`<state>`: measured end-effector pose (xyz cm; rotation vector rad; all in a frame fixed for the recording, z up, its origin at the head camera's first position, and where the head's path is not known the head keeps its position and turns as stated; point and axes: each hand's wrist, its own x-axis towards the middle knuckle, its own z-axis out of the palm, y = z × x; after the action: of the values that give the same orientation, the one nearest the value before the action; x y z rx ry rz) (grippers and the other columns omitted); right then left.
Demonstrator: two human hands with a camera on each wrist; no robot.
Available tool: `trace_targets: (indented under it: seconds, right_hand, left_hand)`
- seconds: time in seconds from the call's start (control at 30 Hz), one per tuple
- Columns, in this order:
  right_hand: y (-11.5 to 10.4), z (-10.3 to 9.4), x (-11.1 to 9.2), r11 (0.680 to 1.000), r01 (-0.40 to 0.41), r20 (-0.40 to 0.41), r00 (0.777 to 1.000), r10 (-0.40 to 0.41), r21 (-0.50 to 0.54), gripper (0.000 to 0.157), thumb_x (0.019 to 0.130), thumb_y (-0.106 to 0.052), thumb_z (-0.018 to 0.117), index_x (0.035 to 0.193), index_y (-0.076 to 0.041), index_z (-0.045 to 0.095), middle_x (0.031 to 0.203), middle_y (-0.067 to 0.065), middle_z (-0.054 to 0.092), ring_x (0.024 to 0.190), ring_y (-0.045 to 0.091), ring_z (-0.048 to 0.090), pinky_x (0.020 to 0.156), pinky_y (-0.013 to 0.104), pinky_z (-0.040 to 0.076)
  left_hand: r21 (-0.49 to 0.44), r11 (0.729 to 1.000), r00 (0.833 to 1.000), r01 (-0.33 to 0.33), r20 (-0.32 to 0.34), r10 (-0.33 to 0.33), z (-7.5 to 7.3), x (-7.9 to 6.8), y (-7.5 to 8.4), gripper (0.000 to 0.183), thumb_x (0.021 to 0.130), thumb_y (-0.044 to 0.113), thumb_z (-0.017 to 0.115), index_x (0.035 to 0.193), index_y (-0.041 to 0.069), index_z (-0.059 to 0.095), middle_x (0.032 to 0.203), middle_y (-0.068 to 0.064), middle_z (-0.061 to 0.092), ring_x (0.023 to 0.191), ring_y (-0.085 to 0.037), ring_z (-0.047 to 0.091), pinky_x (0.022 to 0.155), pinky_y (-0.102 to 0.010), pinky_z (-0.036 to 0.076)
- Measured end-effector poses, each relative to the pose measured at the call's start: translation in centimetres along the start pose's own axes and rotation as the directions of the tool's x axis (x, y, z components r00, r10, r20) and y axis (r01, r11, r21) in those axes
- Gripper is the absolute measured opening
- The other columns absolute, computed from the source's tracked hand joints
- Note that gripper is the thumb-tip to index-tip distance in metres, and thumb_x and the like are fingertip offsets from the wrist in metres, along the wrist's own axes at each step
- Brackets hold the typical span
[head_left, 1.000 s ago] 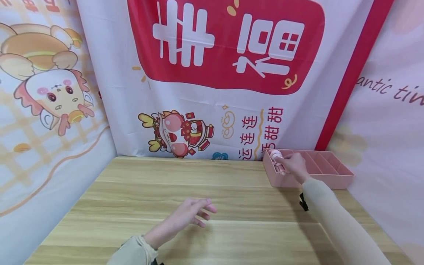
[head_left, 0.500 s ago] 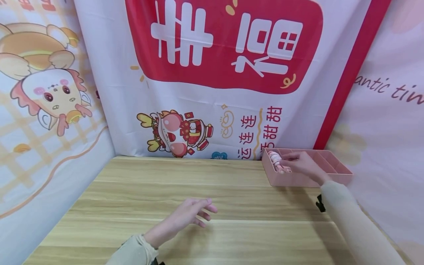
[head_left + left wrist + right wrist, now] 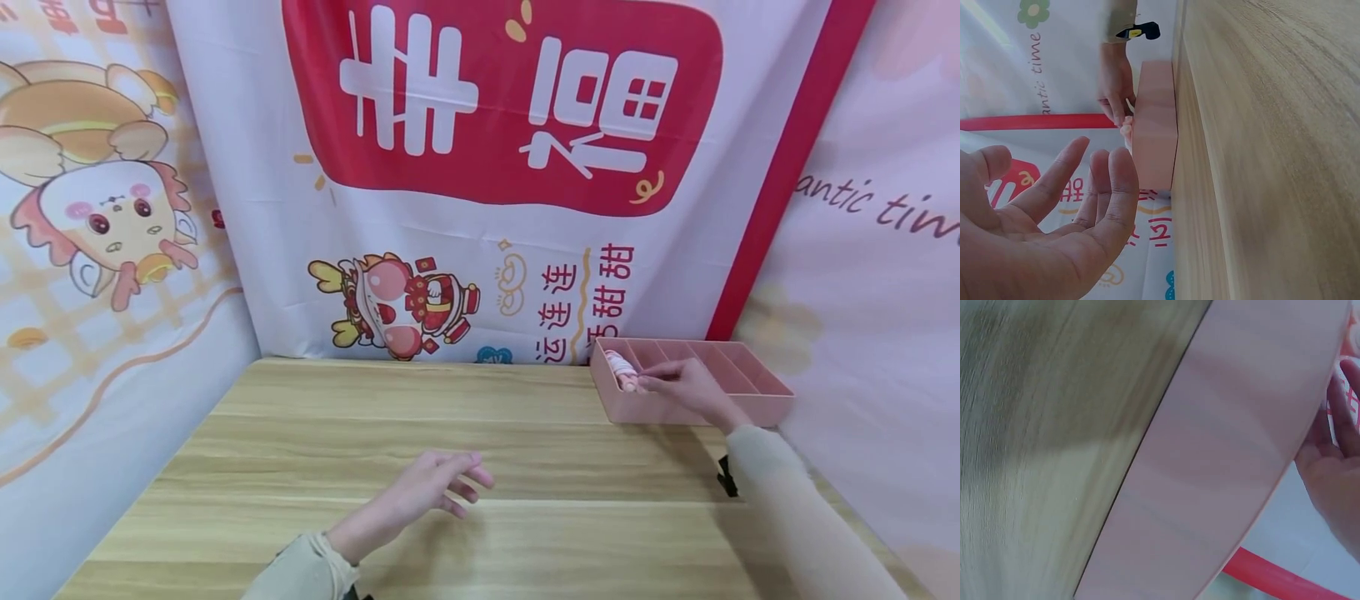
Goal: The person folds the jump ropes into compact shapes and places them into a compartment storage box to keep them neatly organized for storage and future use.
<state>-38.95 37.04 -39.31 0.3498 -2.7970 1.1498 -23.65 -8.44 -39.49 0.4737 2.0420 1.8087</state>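
Observation:
My right hand (image 3: 692,387) reaches over the front rim of a pink divided box (image 3: 697,408). Its thumb and index finger come together at the near end of a pink-and-white bundle (image 3: 621,370), pinching it there. That bundle, ridged and white in the middle, lies lengthwise in the leftmost compartment. From the side, in the left wrist view, pink tips of the bundle (image 3: 1127,130) show above the rim at the fingertips. The rim partly hides the fingers in the right wrist view. My left hand (image 3: 431,483) hovers over the table with loosely bent fingers, holding nothing.
The box stands at the table's back right corner, with several narrow compartments right of the bundle. The wood-grain table (image 3: 420,417) ends at a printed cloth backdrop (image 3: 480,233). More printed cloth hangs at the left (image 3: 112,275) and right (image 3: 870,333).
The right hand eased off the bundle to the right, then brought its fingertips back to the near end. Pink ends that stuck out rightward now lie tucked in the compartment. Left hand unchanged.

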Motion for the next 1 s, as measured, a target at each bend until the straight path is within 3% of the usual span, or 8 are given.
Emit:
trace_targets:
  seconds: [0.2,0.37,0.5,0.77,1.0]
  right_hand:
    - [0.5,1.0,0.6,0.999,0.004,-0.055,0.998,-0.007,-0.049,0.035,0.084,-0.034,0.080,0.106,-0.006,0.077,0.093,0.006,0.073,0.083,0.023,0.060,0.069,0.028,0.049]
    - [0.6,0.8,0.7,0.998,-0.035,-0.007,0.999,0.034,-0.056,0.035,0.084,-0.038,0.079,0.108,-0.013,0.078,0.099,0.002,0.074,0.098,0.024,0.060,0.081,0.035,0.046]
    - [-0.1,0.7,1.1,0.990,-0.127,0.031,0.991,0.129,-0.065,0.036,0.085,-0.038,0.077,0.111,-0.013,0.076,0.097,0.002,0.073,0.105,0.025,0.054,0.084,0.039,0.041]
    - [-2.3,1.7,1.8,0.975,-0.176,0.019,0.983,0.180,-0.135,0.024,0.087,-0.021,0.077,0.101,0.000,0.077,0.080,0.007,0.072,0.084,0.028,0.053,0.069,0.035,0.042]
    - [-2.3,1.7,2.0,0.968,-0.098,0.043,0.993,0.111,-0.232,0.017,0.087,-0.016,0.073,0.087,-0.001,0.079,0.058,0.001,0.059,0.064,0.021,0.046,0.062,0.033,0.038]
  left_hand:
    - [-0.011,1.000,1.000,0.003,0.006,-0.003,-0.1,-0.1,-0.1,0.051,0.102,0.042,0.051,0.104,-0.006,0.070,0.102,-0.009,0.069,0.088,-0.025,0.064,0.073,-0.042,0.057]
    - [-0.005,1.000,1.000,0.002,-0.006,-0.002,-0.3,-0.2,-0.2,0.052,0.102,0.042,0.049,0.104,-0.007,0.070,0.102,-0.009,0.069,0.087,-0.024,0.063,0.071,-0.042,0.057]
    - [-0.006,1.000,1.000,0.005,-0.009,-0.005,-0.4,-0.2,-0.3,0.053,0.102,0.041,0.049,0.104,-0.007,0.069,0.102,-0.009,0.069,0.086,-0.023,0.063,0.072,-0.043,0.057]
    - [-0.011,1.000,1.000,0.005,-0.005,-0.005,-0.5,-0.3,-0.2,0.052,0.101,0.043,0.051,0.103,-0.005,0.071,0.101,-0.009,0.069,0.087,-0.025,0.064,0.073,-0.044,0.057]
    - [-0.014,1.000,1.000,0.006,-0.012,-0.007,-0.7,-0.5,-0.3,0.054,0.101,0.043,0.051,0.104,-0.008,0.070,0.101,-0.008,0.069,0.086,-0.024,0.063,0.073,-0.043,0.057]
